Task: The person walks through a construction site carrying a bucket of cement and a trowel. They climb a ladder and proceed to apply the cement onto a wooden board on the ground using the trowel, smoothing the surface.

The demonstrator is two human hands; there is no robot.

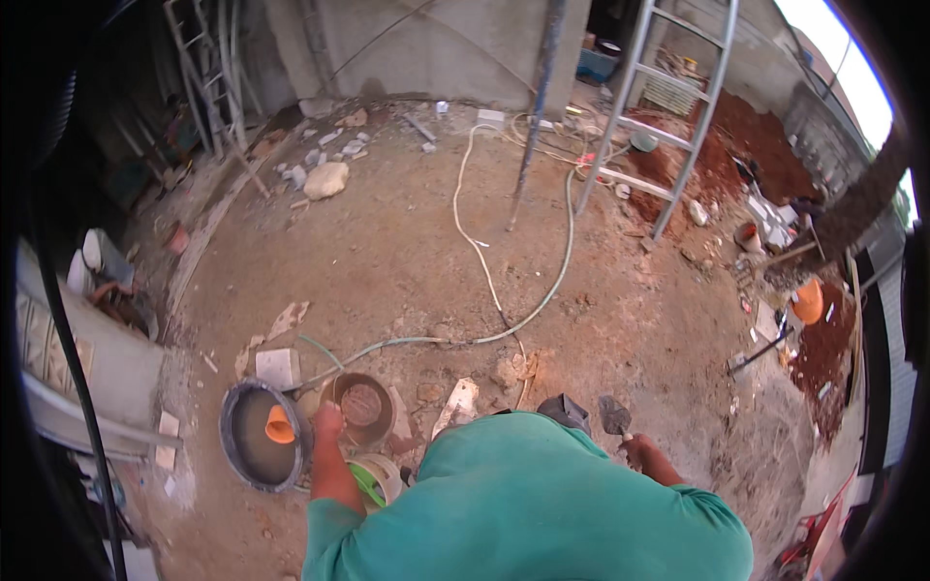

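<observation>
Just right of the tub [231, 448], the left hand [329, 418] is at the tub-side rim of the bucket [387, 427], its grip unclear this small. Well right of the tub, the right hand [640, 448] holds the trowel [614, 417], blade angled forward-left; the bucket lies nearer the left hand.

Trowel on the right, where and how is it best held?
The trowel is probably best taken by its handle, from the near right side, where the right grip holds it. The handle slants back toward the body, while the broad grey blade points away and slightly left, so the narrow handle seems easier to close around.
</observation>
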